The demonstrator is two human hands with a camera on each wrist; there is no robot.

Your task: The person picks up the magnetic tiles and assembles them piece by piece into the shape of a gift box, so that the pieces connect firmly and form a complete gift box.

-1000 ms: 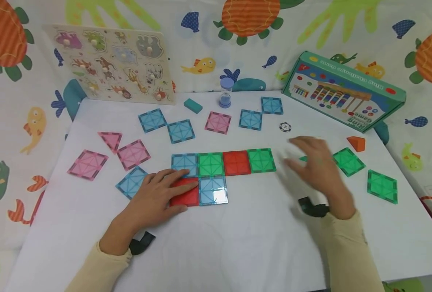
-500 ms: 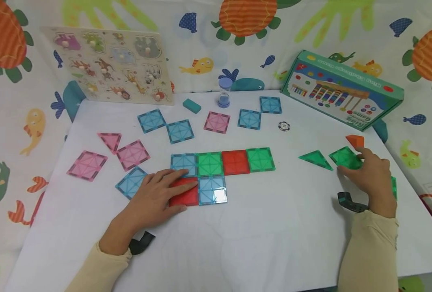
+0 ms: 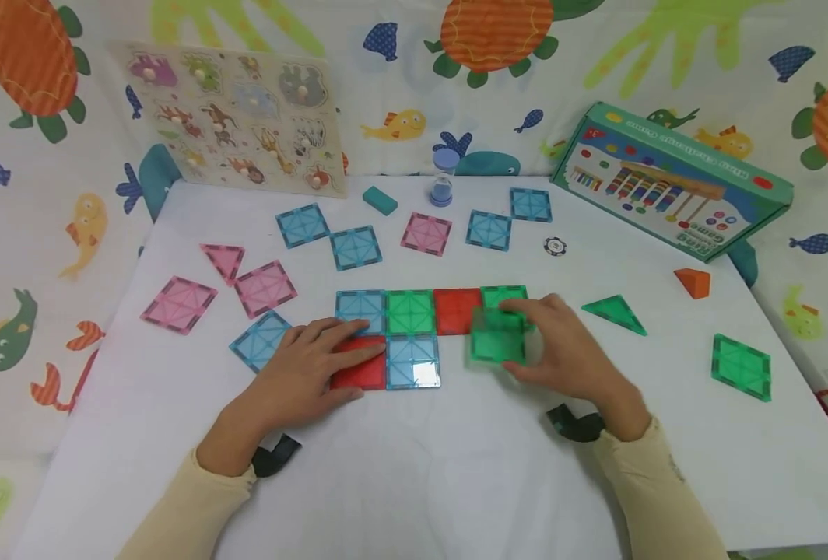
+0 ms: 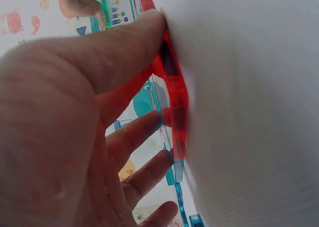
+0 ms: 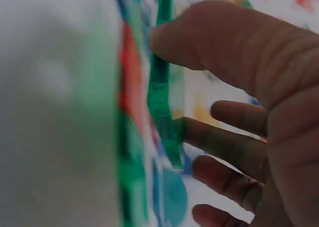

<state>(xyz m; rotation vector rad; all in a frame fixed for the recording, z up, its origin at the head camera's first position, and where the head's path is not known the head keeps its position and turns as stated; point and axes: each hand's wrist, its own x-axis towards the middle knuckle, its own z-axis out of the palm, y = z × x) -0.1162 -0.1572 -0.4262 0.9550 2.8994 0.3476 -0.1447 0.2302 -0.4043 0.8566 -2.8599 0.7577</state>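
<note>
My right hand (image 3: 575, 354) pinches a translucent green square tile (image 3: 492, 344) between thumb and fingers. The tile is slightly above the table, overlapping the near part of the green tile (image 3: 505, 294) that ends a row. In the right wrist view the held tile (image 5: 159, 95) is seen edge-on, apart from the tiles behind it. My left hand (image 3: 298, 373) rests on a red tile (image 3: 349, 378), fingers spread and reaching onto a blue tile (image 3: 360, 303). Left of centre, the row also has a green tile (image 3: 410, 313), then a red one (image 3: 454, 311); a blue tile (image 3: 412, 362) adjoins below.
Loose pink tiles (image 3: 265, 288) and blue tiles (image 3: 356, 248) lie around the row. A green triangle (image 3: 615, 313), a green square (image 3: 741, 367) and an orange block (image 3: 692, 283) lie right. A puzzle board (image 3: 239, 124), an hourglass (image 3: 441, 183) and a game box (image 3: 666, 183) stand behind.
My right hand went right to a loose green square beside the green triangle, took hold of it and carried it left to the row. My left hand stays on the red tile.
</note>
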